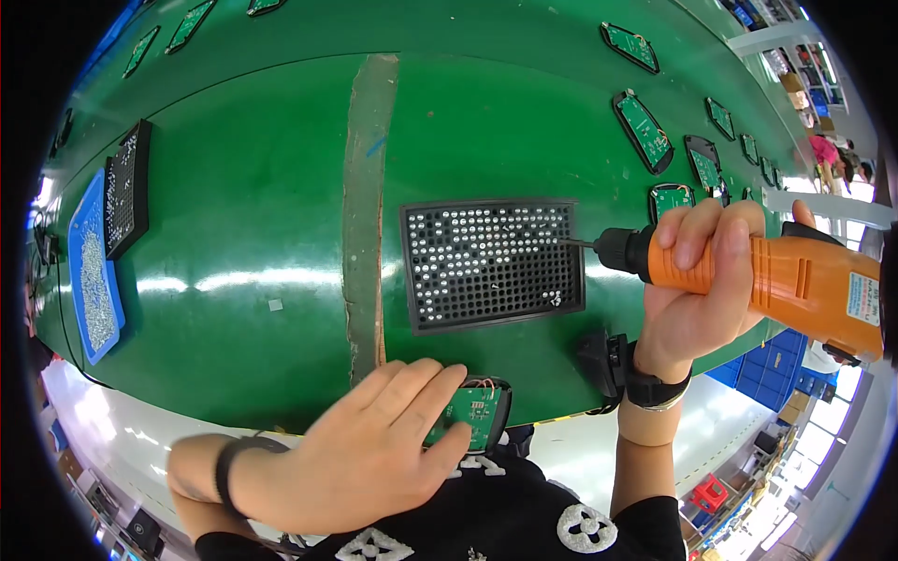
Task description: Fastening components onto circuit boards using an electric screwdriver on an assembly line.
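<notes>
My right hand [703, 280] is wrapped round an orange electric screwdriver [795, 280] with a black chuck. Its thin bit points left and reaches over the right side of a black screw tray [499, 324]. Silver screws fill many of the tray's holes, mostly in the far rows, and a few lie loose on top. At the table's near edge, my left hand [374, 449] grips a green circuit board [479, 413] in a black casing, fingers over its left part and thumb on the near side. Reddish wires show at the board's far end.
Several more circuit boards [643, 131] in black casings lie at the far right and far left. A blue tray [114, 309] of screws and a second black screw tray [138, 187] stand at the left. A worn strip [365, 187] crosses the green table [253, 206].
</notes>
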`<control>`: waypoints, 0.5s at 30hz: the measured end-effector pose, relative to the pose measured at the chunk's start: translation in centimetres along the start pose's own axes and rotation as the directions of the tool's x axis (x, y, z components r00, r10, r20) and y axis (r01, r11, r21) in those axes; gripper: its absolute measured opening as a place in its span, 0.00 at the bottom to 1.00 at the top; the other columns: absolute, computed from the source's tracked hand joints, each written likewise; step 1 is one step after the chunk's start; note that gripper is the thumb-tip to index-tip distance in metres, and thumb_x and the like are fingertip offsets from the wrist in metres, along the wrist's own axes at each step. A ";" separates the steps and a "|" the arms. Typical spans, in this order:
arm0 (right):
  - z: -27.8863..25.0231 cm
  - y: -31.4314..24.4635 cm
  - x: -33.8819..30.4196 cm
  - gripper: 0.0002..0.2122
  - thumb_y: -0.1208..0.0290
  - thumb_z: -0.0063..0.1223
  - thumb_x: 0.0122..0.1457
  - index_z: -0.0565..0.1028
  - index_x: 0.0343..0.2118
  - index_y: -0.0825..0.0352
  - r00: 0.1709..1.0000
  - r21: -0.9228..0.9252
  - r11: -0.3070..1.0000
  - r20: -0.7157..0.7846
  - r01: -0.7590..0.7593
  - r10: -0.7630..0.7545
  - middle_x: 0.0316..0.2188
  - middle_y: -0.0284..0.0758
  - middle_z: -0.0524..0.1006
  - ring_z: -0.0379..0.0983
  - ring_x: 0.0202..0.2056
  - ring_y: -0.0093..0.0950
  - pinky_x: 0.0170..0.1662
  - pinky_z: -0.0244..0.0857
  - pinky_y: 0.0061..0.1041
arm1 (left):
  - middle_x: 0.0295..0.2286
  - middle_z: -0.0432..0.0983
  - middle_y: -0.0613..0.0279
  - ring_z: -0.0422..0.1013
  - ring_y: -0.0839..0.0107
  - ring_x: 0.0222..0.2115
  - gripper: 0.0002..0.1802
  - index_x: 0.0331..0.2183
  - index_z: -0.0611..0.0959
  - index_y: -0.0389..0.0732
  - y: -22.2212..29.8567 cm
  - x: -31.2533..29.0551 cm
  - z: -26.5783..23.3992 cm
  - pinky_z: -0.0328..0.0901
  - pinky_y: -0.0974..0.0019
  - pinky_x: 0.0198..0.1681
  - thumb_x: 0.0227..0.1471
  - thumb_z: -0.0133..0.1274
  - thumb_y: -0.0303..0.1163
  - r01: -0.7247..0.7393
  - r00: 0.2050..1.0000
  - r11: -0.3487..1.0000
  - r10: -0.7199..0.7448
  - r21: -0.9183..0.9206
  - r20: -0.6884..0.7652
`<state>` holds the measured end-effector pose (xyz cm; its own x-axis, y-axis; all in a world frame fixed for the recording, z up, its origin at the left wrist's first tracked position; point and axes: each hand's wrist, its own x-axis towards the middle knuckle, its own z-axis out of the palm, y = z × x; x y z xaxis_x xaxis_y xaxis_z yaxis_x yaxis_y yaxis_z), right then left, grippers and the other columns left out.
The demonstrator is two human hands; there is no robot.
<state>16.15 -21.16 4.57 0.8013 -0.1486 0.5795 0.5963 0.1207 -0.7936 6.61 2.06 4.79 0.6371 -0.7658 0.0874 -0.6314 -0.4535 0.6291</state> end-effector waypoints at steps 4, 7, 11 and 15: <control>0.1 0.1 -0.1 0.26 0.84 0.41 0.54 0.48 0.54 0.61 1.000 0.010 1.000 -0.022 -0.004 0.004 0.21 0.34 0.66 0.62 0.16 0.22 0.21 0.62 0.27 | 0.45 0.64 0.45 0.62 0.51 0.44 0.18 0.33 0.77 0.38 -0.3 -0.3 3.8 0.61 0.53 0.43 0.34 0.61 0.29 0.153 0.984 0.980 -0.164 -0.129 -0.075; -0.1 -0.1 -0.3 0.24 0.79 0.41 0.56 0.50 0.55 0.60 1.000 -0.043 0.999 0.031 -0.002 0.003 0.22 0.31 0.65 0.60 0.18 0.20 0.24 0.60 0.26 | 0.46 0.63 0.45 0.61 0.51 0.45 0.18 0.33 0.76 0.38 -0.1 -0.1 5.6 0.60 0.53 0.44 0.34 0.61 0.29 0.203 0.963 0.975 -0.215 -0.088 -0.163; 0.1 0.0 -0.4 0.17 0.75 0.42 0.57 0.57 0.49 0.62 0.999 -0.086 0.996 0.053 0.015 -0.011 0.21 0.29 0.63 0.58 0.19 0.19 0.26 0.59 0.24 | 0.46 0.64 0.47 0.61 0.51 0.46 0.18 0.32 0.77 0.39 -0.1 0.4 7.5 0.59 0.53 0.46 0.34 0.62 0.29 0.240 0.926 0.966 -0.258 -0.095 -0.278; 0.0 -0.5 -1.0 0.05 0.73 0.42 0.57 0.63 0.36 0.62 0.999 -0.005 1.000 0.034 -0.021 0.021 0.19 0.28 0.63 0.58 0.20 0.19 0.28 0.58 0.21 | 0.45 0.65 0.51 0.61 0.53 0.46 0.17 0.33 0.76 0.38 -0.4 0.2 7.5 0.59 0.53 0.46 0.35 0.60 0.28 0.232 0.912 0.966 -0.257 -0.117 -0.320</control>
<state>15.03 -21.12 4.40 0.8147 -0.1122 0.5689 0.5794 0.1184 -0.8064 3.71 -1.36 -1.24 0.8849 -0.4356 0.1650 -0.4106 -0.5619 0.7181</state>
